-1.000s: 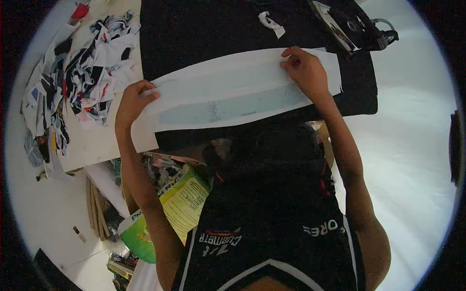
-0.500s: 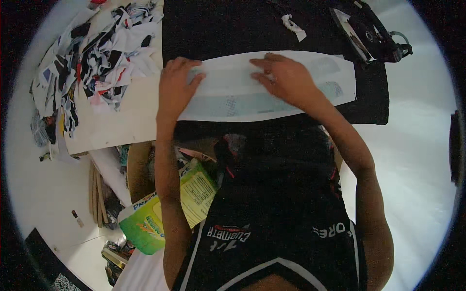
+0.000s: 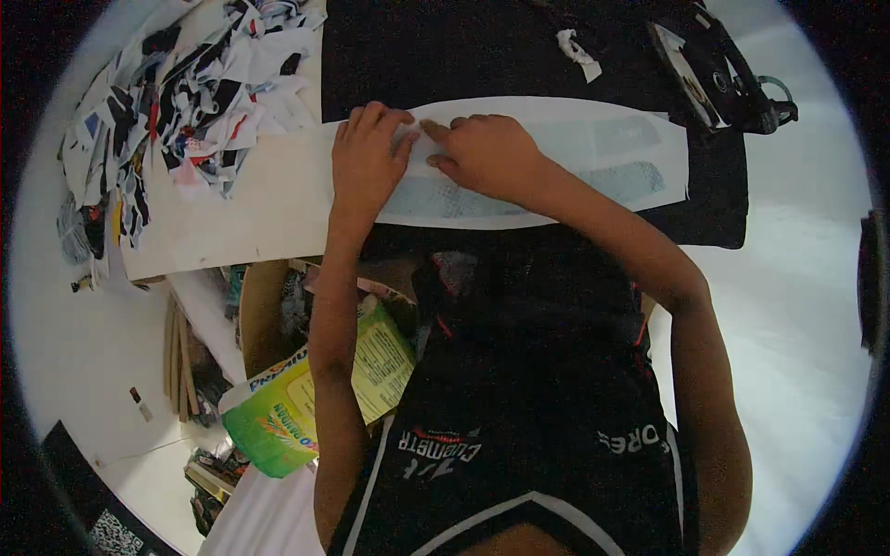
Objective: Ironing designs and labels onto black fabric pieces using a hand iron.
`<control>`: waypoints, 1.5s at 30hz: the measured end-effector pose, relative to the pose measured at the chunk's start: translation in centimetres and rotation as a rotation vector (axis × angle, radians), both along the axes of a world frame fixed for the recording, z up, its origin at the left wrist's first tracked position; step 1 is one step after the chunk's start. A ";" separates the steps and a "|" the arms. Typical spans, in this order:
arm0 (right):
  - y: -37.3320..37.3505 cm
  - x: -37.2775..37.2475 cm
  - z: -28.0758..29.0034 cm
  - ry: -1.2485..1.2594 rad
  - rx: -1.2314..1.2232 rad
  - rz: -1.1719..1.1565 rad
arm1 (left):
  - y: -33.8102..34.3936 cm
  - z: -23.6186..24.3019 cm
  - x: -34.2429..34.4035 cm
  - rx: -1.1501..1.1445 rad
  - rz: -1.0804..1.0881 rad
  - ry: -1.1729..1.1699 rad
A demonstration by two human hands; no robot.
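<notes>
A long white sheet with pale blue printed bands lies across a black cloth. My left hand rests on the sheet's left part, its fingers bent and apart, thumb out to the right. My right hand is just right of it, index finger reaching toward the left fingertips and touching the sheet, thumb apart below. A black iron lies on its side beyond the sheet's right end. A crumpled white scrap lies on the cloth.
Fabric offcuts pile on the pale board at left. Below it are a cardboard box of odds and ends, a green-yellow package and wooden sticks. A white surface is at right.
My left hand has moved right and up from the sheet's left end onto it. My right hand has come leftward, close beside it. The view has shifted, so the table appears further right.
</notes>
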State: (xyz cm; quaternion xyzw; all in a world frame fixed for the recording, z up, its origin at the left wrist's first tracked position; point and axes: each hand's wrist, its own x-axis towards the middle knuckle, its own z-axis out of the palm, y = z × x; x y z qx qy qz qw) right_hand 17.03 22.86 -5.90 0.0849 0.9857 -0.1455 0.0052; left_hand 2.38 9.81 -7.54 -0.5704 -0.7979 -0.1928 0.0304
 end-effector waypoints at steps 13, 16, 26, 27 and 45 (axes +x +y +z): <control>0.0 0.2 -0.9 0.053 -0.033 -0.017 | 1.2 1.3 -0.1 -0.123 -0.012 0.008; 0.1 0.3 -1.1 0.041 -0.015 -0.015 | 1.4 0.8 0.0 -0.103 0.013 -0.054; -0.3 -0.1 -1.1 0.051 0.096 -0.010 | 1.3 1.2 1.0 -0.123 0.003 0.125; -0.3 -0.1 -1.1 0.050 0.096 -0.013 | 1.2 1.2 1.3 -0.125 0.020 0.109; -0.1 -0.4 -0.2 -0.049 -0.046 0.003 | -2.4 4.6 4.5 -0.052 -0.011 0.256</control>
